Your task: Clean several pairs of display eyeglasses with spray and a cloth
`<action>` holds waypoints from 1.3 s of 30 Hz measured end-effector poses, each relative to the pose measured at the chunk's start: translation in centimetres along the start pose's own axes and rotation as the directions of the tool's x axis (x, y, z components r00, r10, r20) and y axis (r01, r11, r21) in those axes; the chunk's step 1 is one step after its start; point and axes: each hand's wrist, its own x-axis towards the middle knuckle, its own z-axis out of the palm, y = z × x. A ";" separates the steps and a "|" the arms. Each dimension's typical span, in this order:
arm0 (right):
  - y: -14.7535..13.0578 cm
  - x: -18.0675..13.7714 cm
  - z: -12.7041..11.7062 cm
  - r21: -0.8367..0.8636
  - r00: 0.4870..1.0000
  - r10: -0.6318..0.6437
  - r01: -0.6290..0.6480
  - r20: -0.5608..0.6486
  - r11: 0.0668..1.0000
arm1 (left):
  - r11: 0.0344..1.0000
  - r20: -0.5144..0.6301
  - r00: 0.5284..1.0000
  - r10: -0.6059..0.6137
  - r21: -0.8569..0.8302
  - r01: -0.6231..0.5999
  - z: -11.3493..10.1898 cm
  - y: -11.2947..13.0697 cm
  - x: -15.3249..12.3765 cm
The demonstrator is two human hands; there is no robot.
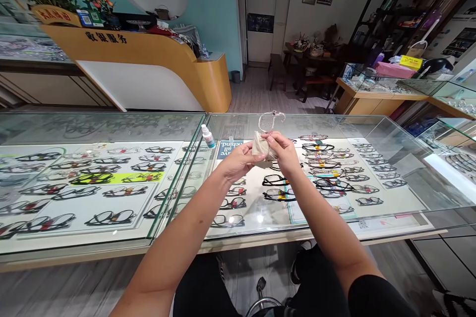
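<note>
Fingers (277, 139) on both hands are busy gripping right now, bunched close together out in front of me. Left hand (240, 160) has a pale cloth (260, 144) pinched between thumb and fingers, and my right hand (285, 151) is clamped around the lower part of some thin, pale-rimmed glasses (266, 123), with the cloth pressed up against it too. So the glasses are up in the air between my hands, over the glass display counter (256, 235), one lens and a curved temple poking out above my fingertips. The other lens is hidden, so can't tell you exactly how the cloth sits on it.

Just left of my hands there's a small white spray bottle (208, 136) standing on the counter, near a dark blue printed card (227, 149) under the glass. Below my wrists it's rows of spectacle frames (279, 194), mostly dark. Across the way there's an orange-brown cashier desk (213, 79).
</note>
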 end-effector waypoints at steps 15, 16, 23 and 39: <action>0.2 -0.2 0.3 0.142 0.989 0.145 -0.142 -0.012 0.980 | 0.995 -0.030 0.999 0.031 0.092 -0.028 0.5 -0.1 -0.5; 0.2 -0.2 0.2 0.141 0.990 0.139 -0.136 -0.013 0.981 | 0.994 -0.033 0.999 0.037 0.104 -0.034 0.5 -0.2 -0.5; 0.2 0.0 -0.1 0.131 0.987 0.157 -0.154 -0.011 0.979 | 0.993 -0.050 0.998 0.033 0.113 -0.027 0.3 0.0 -0.5; 0.1 0.5 0.0 0.190 0.979 0.167 -0.143 -0.114 0.971 | 0.961 -0.304 0.944 0.129 -0.196 -0.195 0.8 0.8 0.0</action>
